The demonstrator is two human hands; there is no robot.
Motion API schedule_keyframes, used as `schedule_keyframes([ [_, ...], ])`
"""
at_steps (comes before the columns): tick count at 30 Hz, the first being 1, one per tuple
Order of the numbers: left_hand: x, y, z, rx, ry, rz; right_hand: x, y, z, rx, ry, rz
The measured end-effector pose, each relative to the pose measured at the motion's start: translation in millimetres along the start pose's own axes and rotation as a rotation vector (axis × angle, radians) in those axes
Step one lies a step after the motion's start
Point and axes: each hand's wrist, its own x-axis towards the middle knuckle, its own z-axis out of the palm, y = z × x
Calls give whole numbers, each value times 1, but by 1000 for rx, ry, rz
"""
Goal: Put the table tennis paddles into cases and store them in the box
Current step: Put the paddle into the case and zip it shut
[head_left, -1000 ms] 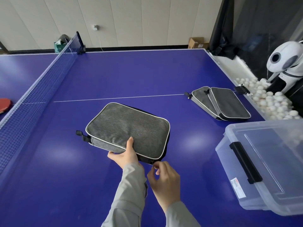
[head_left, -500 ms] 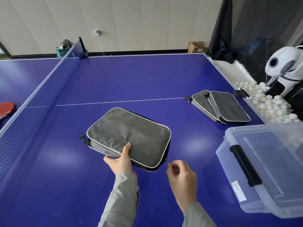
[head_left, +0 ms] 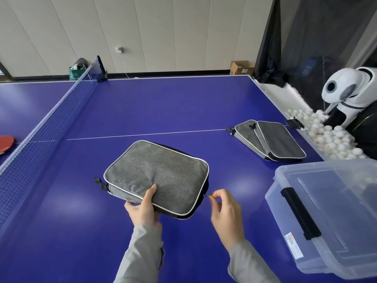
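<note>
Three grey cases: one (head_left: 157, 176) near the middle, two overlapping, (head_left: 247, 135) and (head_left: 280, 141). One box (head_left: 326, 217). One red paddle (head_left: 6, 142). One net (head_left: 40, 129). One ball machine (head_left: 350, 92). Many white balls (head_left: 326, 135), uncountable. Two hands, left (head_left: 143, 209) and right (head_left: 226, 213).

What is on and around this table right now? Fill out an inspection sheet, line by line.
Surface: blue table, net across its left part.
Job's things: grey case near the front edge; two more cases overlapping at the right; clear box, lid on; red paddle beyond the net.
Clutter: white balls in a tray off the right edge.
Hands: left hand holds the grey case's near edge; right hand pinches its zipper pull.
Cables: thin cord down the far wall.
Surroundings: white ball machine, cardboard box.
</note>
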Motion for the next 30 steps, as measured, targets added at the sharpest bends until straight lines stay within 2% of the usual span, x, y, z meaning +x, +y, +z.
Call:
schedule_keyframes([
  [5,12,-19,-25,48,-32,-48,-27,11,5,-90,-119,1],
  [13,35,-72,-78,209,13,-131,-92,43,27,-185,-348,91],
  [20,55,-98,-111,330,14,-181,-125,56,46,-184,-443,173],
  [26,64,-97,-125,648,36,-186,-132,62,61,-151,-506,215],
  [30,53,-87,-129,996,136,-19,-133,64,64,-134,-524,213],
])
